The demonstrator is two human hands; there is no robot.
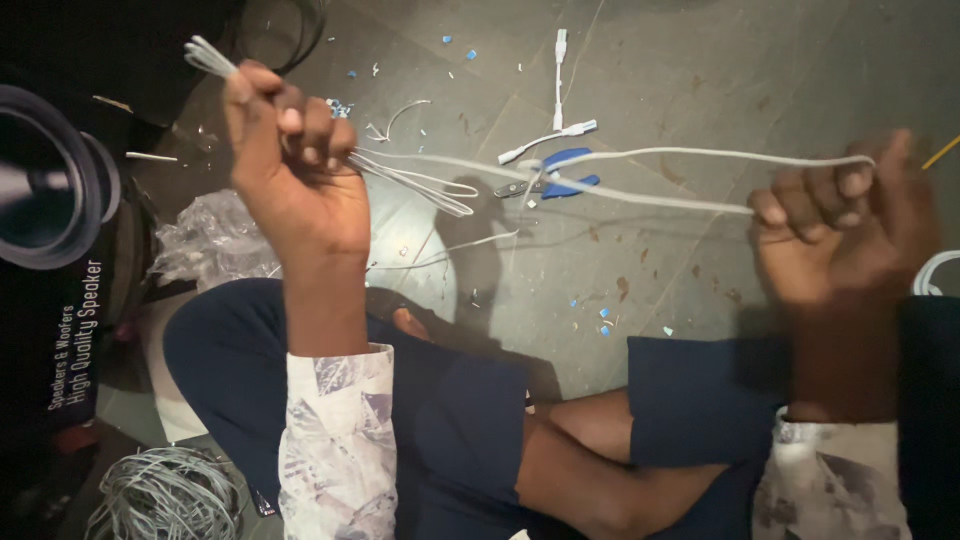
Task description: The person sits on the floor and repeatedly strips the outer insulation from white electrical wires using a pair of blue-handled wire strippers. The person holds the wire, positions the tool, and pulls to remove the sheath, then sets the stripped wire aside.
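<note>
Head view: the left hand (295, 160) is raised at about ten o'clock, its grip clenched on a bundle of thin white wire (620, 170). Short wire ends stick out above the fist toward the upper left, and several loops spill out of the fist toward three o'clock. From there the white wire runs as a long doubled span across the middle of the view to the right hand (845, 225) at three o'clock, whose grip is also clenched, grasping the far bend of the loop between fingers and thumb. The span hangs in the air above the grey floor (700, 80), apart from it.

Under the span, near twelve o'clock, blue-handled pliers (555, 182) lie on the floor, with short white connector leads (558, 90) just beyond them. Small blue and white offcuts (600, 315) are scattered around. The floor from twelve to two o'clock is mostly open.

At nine o'clock a dark speaker cone (45, 185) and its black box crowd the left edge, with crumpled clear plastic (205, 240) just beside the left forearm. A coil of grey wire (165, 495) sits at seven o'clock. The person's crossed legs in dark blue shorts (440, 410) fill the lower middle.
</note>
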